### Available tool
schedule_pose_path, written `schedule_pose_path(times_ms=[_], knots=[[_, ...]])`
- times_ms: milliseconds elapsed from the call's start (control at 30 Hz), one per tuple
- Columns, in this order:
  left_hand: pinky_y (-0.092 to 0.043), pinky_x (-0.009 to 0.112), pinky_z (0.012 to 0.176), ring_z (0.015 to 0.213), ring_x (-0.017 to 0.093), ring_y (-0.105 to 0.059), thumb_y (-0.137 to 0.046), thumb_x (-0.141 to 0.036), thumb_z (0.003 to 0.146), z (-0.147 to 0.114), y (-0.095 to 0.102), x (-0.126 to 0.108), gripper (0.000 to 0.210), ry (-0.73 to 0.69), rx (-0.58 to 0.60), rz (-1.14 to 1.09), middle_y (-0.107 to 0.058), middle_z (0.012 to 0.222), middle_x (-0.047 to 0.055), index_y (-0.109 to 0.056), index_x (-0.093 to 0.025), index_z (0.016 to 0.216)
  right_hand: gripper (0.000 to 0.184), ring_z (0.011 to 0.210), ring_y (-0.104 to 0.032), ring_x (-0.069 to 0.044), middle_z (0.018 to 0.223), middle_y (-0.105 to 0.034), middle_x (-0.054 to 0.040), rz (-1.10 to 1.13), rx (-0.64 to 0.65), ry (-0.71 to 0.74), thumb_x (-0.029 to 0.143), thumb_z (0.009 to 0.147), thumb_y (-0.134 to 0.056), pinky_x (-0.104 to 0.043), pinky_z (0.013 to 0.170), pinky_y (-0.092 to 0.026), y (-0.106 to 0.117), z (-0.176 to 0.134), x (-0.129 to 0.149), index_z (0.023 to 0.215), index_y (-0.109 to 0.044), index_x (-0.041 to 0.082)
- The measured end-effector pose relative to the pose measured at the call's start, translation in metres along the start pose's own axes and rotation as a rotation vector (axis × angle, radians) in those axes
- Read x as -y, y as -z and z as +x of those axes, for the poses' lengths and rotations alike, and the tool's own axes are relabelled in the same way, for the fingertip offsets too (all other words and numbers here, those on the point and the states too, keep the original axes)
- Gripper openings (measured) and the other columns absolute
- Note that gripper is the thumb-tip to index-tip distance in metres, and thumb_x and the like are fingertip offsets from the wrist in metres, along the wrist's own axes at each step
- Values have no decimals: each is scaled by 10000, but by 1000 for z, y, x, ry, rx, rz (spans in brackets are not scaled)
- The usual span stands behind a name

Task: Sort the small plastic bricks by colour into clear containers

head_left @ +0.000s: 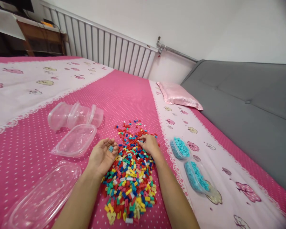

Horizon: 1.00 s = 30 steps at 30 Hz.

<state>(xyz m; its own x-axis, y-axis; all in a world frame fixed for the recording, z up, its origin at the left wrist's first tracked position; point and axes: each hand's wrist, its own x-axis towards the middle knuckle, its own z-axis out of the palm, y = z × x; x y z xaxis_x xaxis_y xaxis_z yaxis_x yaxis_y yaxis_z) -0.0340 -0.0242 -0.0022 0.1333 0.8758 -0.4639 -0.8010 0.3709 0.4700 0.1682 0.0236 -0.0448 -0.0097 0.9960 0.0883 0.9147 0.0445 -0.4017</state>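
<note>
A long heap of small toy building bricks (131, 178) in red, yellow, green, blue and white lies on the pink bedspread. At the heap's left edge, my left hand (102, 156) is turned palm up with its fingers curled. A few light blue toy bricks (111, 149) rest in it against the fingers. My right hand (149, 144) reaches over the far right part of the heap, palm down. Its thumb and fingertips are pinched together at the bricks, with a bit of light blue showing there; the rest of the grip is hidden.
Two clear tubs, a farther one (173, 149) and a nearer one (189, 178), hold light blue bricks on the right. Stacked clear containers (72, 116) lie on the left, near a clear tub (76, 140) and a large clear lid (45, 197). A pink pillow (178, 94) lies by the grey headboard (248, 92).
</note>
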Motion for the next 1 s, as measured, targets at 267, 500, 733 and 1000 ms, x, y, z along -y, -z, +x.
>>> schedule_pose_path(times_ms=[267,500,733,1000], knots=[[-391,180,376,496,107,-469,-384,-112,783,1,1,0,172,-13,5,6,-499,599,59,-505,-111,661,276,775,-616,-152,823,-691,-13,29,44,28,192,687,-573,-241,756,-446,1,0,1,935,-686,236],[-399,182,370,493,109,-477,-382,-99,779,1,0,0,174,4,-4,-18,-501,592,53,-504,-119,656,195,722,-613,-135,791,-690,-4,106,3,69,137,670,-566,-226,706,-453,3,-1,1,803,-688,209],[-477,209,430,524,122,-535,-369,-82,798,-4,-7,2,208,1,-30,-46,-539,597,67,-532,-109,671,117,608,-591,-114,711,-670,-1,333,-62,-4,210,668,-597,-217,615,-453,18,-4,2,763,-655,171],[-543,308,636,725,185,-624,-307,-179,884,-12,-15,18,297,197,177,-68,-616,797,157,-576,-52,889,174,658,-581,-99,824,-654,-9,454,91,349,199,715,-584,-216,634,-467,50,-45,66,880,-637,191]])
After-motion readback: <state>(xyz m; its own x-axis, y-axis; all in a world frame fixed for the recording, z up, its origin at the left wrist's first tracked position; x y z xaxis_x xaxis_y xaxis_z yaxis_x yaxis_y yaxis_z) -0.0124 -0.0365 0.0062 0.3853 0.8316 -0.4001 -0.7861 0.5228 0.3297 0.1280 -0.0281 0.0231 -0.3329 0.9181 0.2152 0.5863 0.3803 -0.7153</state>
